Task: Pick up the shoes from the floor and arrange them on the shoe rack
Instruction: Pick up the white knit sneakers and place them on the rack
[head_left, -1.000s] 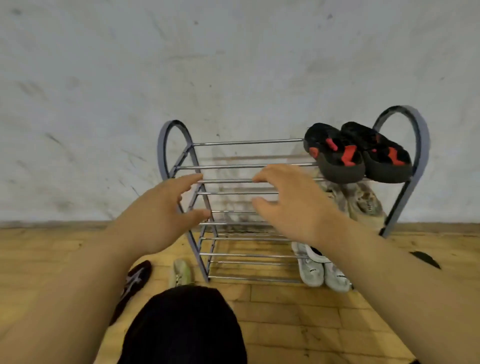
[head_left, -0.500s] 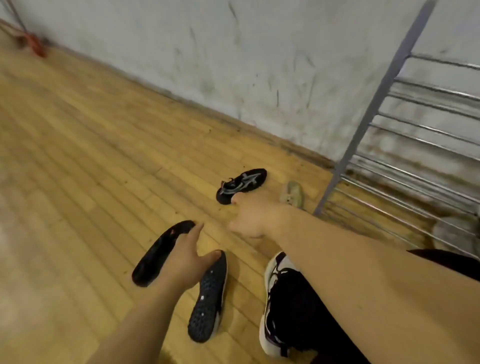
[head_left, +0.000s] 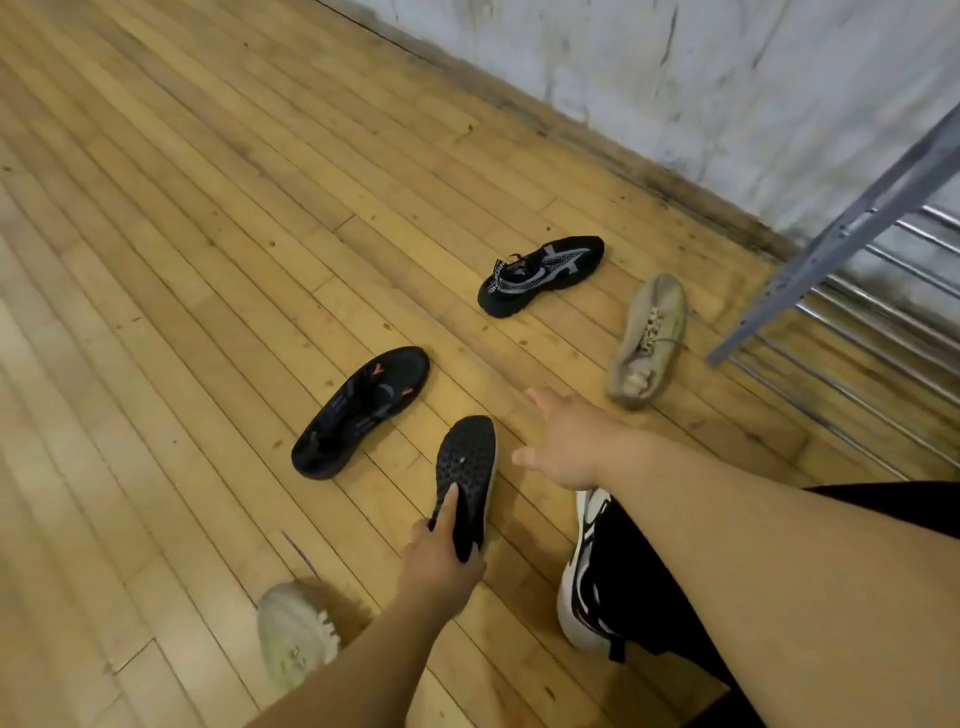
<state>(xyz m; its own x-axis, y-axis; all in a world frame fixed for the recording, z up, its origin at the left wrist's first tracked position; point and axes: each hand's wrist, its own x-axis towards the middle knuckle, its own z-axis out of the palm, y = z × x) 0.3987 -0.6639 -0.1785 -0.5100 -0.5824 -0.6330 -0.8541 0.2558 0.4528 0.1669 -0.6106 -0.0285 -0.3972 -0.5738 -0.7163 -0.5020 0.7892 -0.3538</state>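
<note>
Several shoes lie on the wooden floor. A black shoe turned sole-up (head_left: 467, 475) is near the middle, and my left hand (head_left: 441, 564) grips its heel end. Beside it to the left lies its black mate with orange marks (head_left: 361, 410), upright. Farther off are a black shoe with grey stripes (head_left: 543, 273) and a beige sneaker (head_left: 647, 338). My right hand (head_left: 566, 447) hovers open between the upturned shoe and the beige sneaker, holding nothing. The grey metal shoe rack (head_left: 831, 244) stands at the right edge.
A pale sneaker with green marks (head_left: 296, 631) lies by my left forearm at the bottom. My own black-and-white shoe (head_left: 587, 587) is planted under my right arm. A scuffed white wall (head_left: 675, 78) runs along the far side behind the rack.
My view swung from the rack down to the floor at its left. My left hand moved from between the two black shoes onto the upturned one and closed on its heel end. My right hand drew back.
</note>
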